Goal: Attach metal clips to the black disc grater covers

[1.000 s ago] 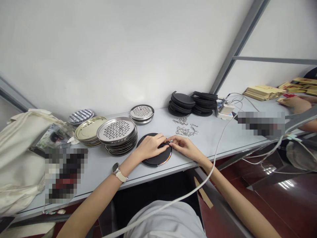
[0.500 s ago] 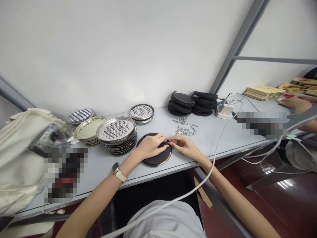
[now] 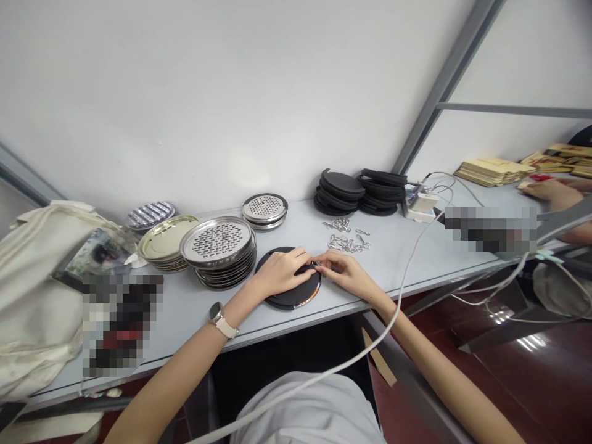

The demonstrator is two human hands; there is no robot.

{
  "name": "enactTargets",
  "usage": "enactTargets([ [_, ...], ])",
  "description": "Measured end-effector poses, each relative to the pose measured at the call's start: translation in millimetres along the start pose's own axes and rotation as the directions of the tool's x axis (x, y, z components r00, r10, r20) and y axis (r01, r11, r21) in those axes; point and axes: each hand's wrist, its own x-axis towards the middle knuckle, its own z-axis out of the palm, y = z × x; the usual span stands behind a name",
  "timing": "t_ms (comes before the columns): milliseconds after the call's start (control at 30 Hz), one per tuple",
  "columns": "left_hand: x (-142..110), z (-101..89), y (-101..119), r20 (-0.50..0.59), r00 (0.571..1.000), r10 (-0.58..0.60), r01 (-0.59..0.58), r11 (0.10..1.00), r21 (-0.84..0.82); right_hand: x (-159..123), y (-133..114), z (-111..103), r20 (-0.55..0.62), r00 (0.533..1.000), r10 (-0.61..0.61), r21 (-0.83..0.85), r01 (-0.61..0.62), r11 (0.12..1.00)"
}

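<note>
A round black disc (image 3: 292,298) with a shiny strip along its right rim lies flat near the table's front edge. My left hand (image 3: 287,271) rests across its top, fingers closed on its upper right part. At that same edge my right hand (image 3: 346,274) pinches a small metal clip (image 3: 316,264), its fingertips almost meeting those of the left. Just behind the hands lie several loose metal snap clips (image 3: 345,245). To the left, a stack of round metal grater plates (image 3: 217,243) stands close by the disc.
Black disc pieces (image 3: 340,191) are stacked at the back. Gold lids (image 3: 169,240) and a cream cloth bag (image 3: 37,296) are on the left. A white cable (image 3: 398,308) crosses over my right forearm. Another person's hand (image 3: 555,192) is by wooden pieces (image 3: 494,171) far right.
The small metal clip between my fingertips shows slightly more. Both hands stay in nearly the same place on the disc.
</note>
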Motion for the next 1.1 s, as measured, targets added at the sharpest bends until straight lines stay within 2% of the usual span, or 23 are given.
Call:
enactTargets([
  [567, -0.2, -2.3, 0.7, 0.013, 1.000, -0.002, 0.003, 1.000, -0.025, 0.2, 1.2, -0.6, 0.025, 0.999, -0.024, -0.045, 0.025, 0.999],
  [800, -0.3, -2.2, 0.6, 0.008, 1.000, 0.006, -0.006, 1.000, -0.001, 0.3, 1.3, -0.5, 0.011, 1.000, -0.028, 0.018, 0.028, 0.999],
  [967, -0.3, -1.7, 0.4, 0.004, 1.000, 0.009, -0.009, 1.000, 0.002, 0.3, 0.6, -0.8, -0.027, 0.998, -0.055, 0.040, 0.056, 0.998],
  [1100, -0.1, -1.2, 0.3, 0.006, 1.000, 0.009, -0.009, 1.000, -0.003, 0.0, 0.5, -1.6, -0.107, 0.994, -0.024, 0.058, 0.030, 0.998],
])
